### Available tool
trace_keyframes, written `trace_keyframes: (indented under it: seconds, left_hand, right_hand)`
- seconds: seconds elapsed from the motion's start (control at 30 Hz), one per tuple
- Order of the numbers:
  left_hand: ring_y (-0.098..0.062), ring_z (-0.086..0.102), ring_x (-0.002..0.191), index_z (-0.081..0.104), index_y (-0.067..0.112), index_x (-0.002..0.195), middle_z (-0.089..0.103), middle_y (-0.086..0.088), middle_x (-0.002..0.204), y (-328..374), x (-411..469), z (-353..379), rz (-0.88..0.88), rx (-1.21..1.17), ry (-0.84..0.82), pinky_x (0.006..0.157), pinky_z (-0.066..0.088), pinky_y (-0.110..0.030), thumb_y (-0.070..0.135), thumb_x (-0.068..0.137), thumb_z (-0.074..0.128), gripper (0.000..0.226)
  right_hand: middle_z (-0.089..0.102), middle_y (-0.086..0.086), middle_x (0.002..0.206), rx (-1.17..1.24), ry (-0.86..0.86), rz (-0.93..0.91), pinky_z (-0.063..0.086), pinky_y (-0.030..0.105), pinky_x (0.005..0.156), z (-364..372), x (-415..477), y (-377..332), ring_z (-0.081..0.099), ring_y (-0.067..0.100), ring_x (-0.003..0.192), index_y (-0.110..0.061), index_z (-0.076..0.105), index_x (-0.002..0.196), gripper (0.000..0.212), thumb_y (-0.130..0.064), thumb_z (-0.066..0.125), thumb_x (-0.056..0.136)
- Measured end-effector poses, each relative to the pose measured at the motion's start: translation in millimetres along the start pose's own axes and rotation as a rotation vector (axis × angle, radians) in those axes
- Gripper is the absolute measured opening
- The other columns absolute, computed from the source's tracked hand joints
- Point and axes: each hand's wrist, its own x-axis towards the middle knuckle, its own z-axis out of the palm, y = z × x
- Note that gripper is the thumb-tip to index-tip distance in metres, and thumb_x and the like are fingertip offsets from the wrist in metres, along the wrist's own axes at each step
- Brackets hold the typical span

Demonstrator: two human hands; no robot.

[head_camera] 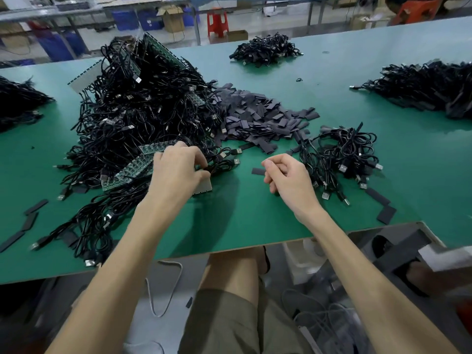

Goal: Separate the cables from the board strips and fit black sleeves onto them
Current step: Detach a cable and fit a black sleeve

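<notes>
Beside the big cable heap [143, 111], my left hand [178, 172] grips one board strip [130, 171] while my right hand [288, 180] curls loosely near one black sleeve [258, 171].

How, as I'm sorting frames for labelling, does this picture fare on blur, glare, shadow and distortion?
Head view: wide-angle bending curves the table's near edge; soft shadows fall on it under the left hand and right hand; the board strip the left hand grips is sharp; loose sleeves at far left and the white object at lower right are smeared; faint sheen at the table's right.
</notes>
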Motion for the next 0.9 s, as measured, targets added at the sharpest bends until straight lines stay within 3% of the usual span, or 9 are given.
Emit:
trace_keyframes:
  seconds: [0.2, 0.33, 0.47, 0.53, 0.6, 0.67, 0.77, 0.9]
  left_hand:
    - [-0.032, 0.044, 0.122, 0.064, 0.026, 0.118, 0.051, -0.006, 0.124, -2, -5, 5, -0.049, 0.192, -0.175, 0.101, 0.03, -0.046, 0.038, 0.081, 0.084, 0.043]
    - [-0.031, 0.054, 0.107, 0.067, 0.019, 0.107, 0.053, -0.003, 0.111, -2, -12, 17, 0.012, 0.026, -0.064, 0.088, 0.043, -0.042, 0.019, 0.078, 0.087, 0.035]
    - [-0.011, 0.05, 0.085, 0.069, 0.019, 0.096, 0.047, 0.009, 0.096, 12, -20, 29, 0.092, -0.243, 0.035, 0.07, 0.037, -0.026, 0.016, 0.078, 0.086, 0.025]
    - [0.002, 0.047, 0.082, 0.069, 0.02, 0.096, 0.044, 0.015, 0.093, 24, -22, 36, 0.123, -0.336, 0.057, 0.069, 0.033, -0.012, 0.017, 0.083, 0.083, 0.019]
    - [0.007, 0.047, 0.083, 0.07, 0.02, 0.096, 0.044, 0.016, 0.094, 35, -23, 43, 0.134, -0.405, 0.063, 0.071, 0.035, -0.008, 0.02, 0.087, 0.08, 0.015]
    - [0.007, 0.048, 0.083, 0.07, 0.02, 0.097, 0.045, 0.017, 0.095, 43, -24, 49, 0.129, -0.451, 0.054, 0.072, 0.037, -0.01, 0.024, 0.088, 0.08, 0.014]
    - [-0.001, 0.051, 0.082, 0.07, 0.019, 0.097, 0.047, 0.016, 0.095, 48, -23, 54, 0.117, -0.443, 0.046, 0.074, 0.043, -0.027, 0.03, 0.088, 0.079, 0.017]
    - [-0.004, 0.051, 0.08, 0.072, 0.018, 0.098, 0.048, 0.014, 0.095, 48, -23, 54, 0.107, -0.407, 0.042, 0.072, 0.044, -0.026, 0.03, 0.089, 0.079, 0.017]
  right_hand:
    - [0.066, -0.004, 0.069, -0.02, -0.015, -0.002, 0.049, 0.03, 0.062, -2, 0, 0, 0.054, 0.014, 0.054, -0.01, 0.065, 0.099, 0.014, -0.02, 0.058, 0.105]
    - [0.068, -0.004, 0.073, -0.035, -0.056, -0.01, 0.05, 0.023, 0.061, -3, 0, 0, 0.057, 0.009, 0.056, -0.014, 0.067, 0.099, 0.01, -0.021, 0.062, 0.103]
    - [0.071, -0.003, 0.087, -0.087, -0.179, -0.06, 0.055, 0.026, 0.072, -1, -2, 1, 0.062, 0.011, 0.071, -0.018, 0.073, 0.099, 0.005, -0.023, 0.072, 0.096]
    - [0.074, -0.007, 0.091, -0.109, -0.222, -0.092, 0.057, 0.028, 0.082, -2, -2, 0, 0.066, 0.012, 0.079, -0.02, 0.075, 0.1, 0.008, -0.022, 0.076, 0.093]
    - [0.075, -0.005, 0.092, -0.098, -0.24, -0.104, 0.058, 0.03, 0.084, -2, -2, 0, 0.068, 0.012, 0.082, -0.018, 0.075, 0.102, 0.011, -0.017, 0.078, 0.091]
    - [0.075, 0.005, 0.092, -0.083, -0.231, -0.096, 0.058, 0.036, 0.083, -2, -2, -1, 0.069, 0.02, 0.082, -0.013, 0.074, 0.1, 0.012, -0.009, 0.077, 0.09]
    - [0.074, 0.007, 0.086, -0.081, -0.209, -0.081, 0.058, 0.037, 0.078, -2, -2, 0, 0.066, 0.017, 0.075, -0.012, 0.072, 0.096, 0.012, -0.003, 0.075, 0.088]
    - [0.073, 0.006, 0.084, -0.103, -0.212, -0.059, 0.055, 0.032, 0.073, -1, -2, 2, 0.063, 0.012, 0.072, -0.013, 0.07, 0.092, 0.01, -0.005, 0.075, 0.088]
